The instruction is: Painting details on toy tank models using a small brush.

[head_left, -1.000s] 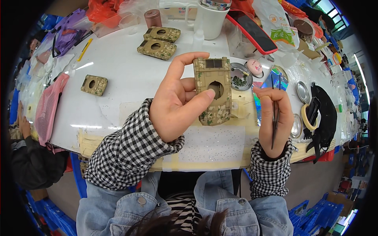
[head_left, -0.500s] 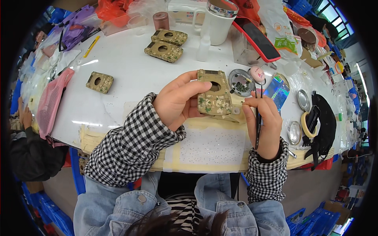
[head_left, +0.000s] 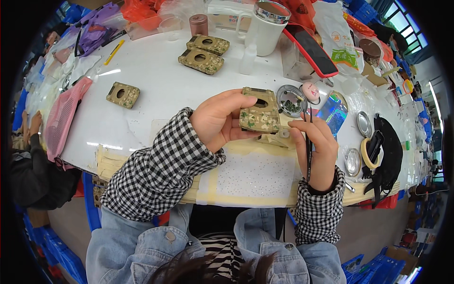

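Note:
My left hand point(head_left: 222, 116) holds a camouflage-painted model tank hull point(head_left: 260, 119) with a round hole in its top, the thumb lying near the hole. Just right of the hull is my right hand point(head_left: 319, 142), with black tweezers point(head_left: 309, 151) held upright, tips pointing up. Its thumb and forefinger come close together beside the hull; whether a tiny part is between them I cannot make out. Behind that hand stands a round clear dish point(head_left: 290, 102) of small dark green bits. Below the hands lies a white sheet point(head_left: 250, 177) dotted with tiny specks, taped along its edges.
Two more hulls point(head_left: 201, 61) lie at the back, another hull point(head_left: 123, 95) on the left. A white mug point(head_left: 265, 31), a small bottle point(head_left: 248, 59) and a red-cased phone point(head_left: 309, 49) stand behind. Tape roll point(head_left: 370, 152) and black pouch point(head_left: 390, 156) are right; a pink mesh bag point(head_left: 68, 116) is left.
The hull in my left hand has tipped, so its top looks shorter and its near end shows more. The right hand keeps the tweezers and has barely moved.

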### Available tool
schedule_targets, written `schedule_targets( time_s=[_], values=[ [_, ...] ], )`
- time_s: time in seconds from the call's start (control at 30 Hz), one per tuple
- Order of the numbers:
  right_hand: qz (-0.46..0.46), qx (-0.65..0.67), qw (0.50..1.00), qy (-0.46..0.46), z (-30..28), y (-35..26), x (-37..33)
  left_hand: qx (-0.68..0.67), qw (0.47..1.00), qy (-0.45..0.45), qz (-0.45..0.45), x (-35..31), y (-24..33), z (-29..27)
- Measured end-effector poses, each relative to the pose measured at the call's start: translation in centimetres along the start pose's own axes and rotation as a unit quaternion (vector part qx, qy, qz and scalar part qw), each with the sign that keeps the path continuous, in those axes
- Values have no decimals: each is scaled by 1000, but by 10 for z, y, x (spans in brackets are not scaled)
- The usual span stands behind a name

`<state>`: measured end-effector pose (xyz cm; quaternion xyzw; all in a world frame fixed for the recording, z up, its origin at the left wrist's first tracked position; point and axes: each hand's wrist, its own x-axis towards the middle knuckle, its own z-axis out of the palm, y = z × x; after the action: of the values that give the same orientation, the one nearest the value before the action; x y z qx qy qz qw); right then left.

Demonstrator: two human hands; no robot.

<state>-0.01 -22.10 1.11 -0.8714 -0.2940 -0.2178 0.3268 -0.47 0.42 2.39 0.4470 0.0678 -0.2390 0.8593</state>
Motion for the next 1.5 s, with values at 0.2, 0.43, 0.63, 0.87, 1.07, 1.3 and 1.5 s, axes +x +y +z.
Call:
schedule_targets(
  time_s=[0.2,0.43,0.63,0.87,1.07,1.3,1.5],
  values=[
    [-1,14,1000,19,-3,0,-1,0,1000,-12,3,1,0,0],
    [10,65,996,61,-6,11,-3,5,1000,-9,10,0,-1,1],
    [78,116,986,89,-5,24,-7,27,994,58,93,-9,-7,-18],
    [99,127,981,109,-1,26,-9,80,929,273,238,-91,-4,-97],
    [99,125,980,123,-3,27,-11,182,849,413,274,-138,9,-149],
    [104,138,978,120,-3,27,-11,355,742,513,247,-147,12,-169],
    [98,135,979,120,-3,26,-11,517,679,457,250,-159,10,-172]
  ],
)
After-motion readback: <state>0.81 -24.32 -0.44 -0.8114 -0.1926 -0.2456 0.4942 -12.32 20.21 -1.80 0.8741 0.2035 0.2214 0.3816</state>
